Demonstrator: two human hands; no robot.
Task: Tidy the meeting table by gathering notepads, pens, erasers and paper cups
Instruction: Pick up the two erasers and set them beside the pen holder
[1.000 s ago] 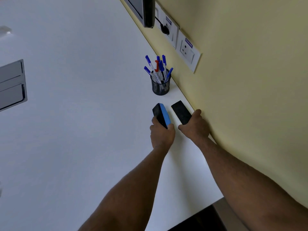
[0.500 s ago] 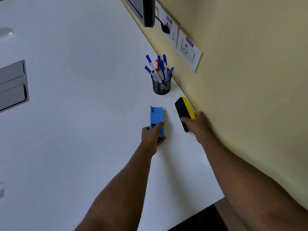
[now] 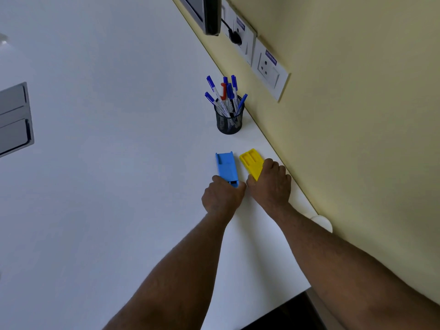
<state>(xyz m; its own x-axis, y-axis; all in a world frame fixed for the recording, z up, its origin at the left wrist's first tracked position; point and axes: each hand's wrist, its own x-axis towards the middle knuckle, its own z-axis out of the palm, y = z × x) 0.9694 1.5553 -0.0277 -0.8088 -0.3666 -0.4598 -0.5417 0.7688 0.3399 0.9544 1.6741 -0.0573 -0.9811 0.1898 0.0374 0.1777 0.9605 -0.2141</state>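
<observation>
Two board erasers lie side by side on the white table (image 3: 107,163), plastic backs up. My left hand (image 3: 222,196) grips the near end of the blue eraser (image 3: 226,166). My right hand (image 3: 270,184) covers the near end of the yellow eraser (image 3: 251,160), which lies close to the wall. Just beyond them stands a black mesh pen holder (image 3: 229,120) with several blue pens and one red pen (image 3: 223,90). A white paper cup rim (image 3: 321,222) shows by the wall behind my right forearm.
A yellow wall with power sockets (image 3: 269,70) runs along the table's right edge. A dark screen (image 3: 206,13) hangs at the top. A grey cable hatch (image 3: 14,120) is set into the table at the left. The table's near edge is at bottom right.
Both erasers were tilted with their black felt showing; now they lie flat, plastic side up, next to each other. My hands have drawn closer together.
</observation>
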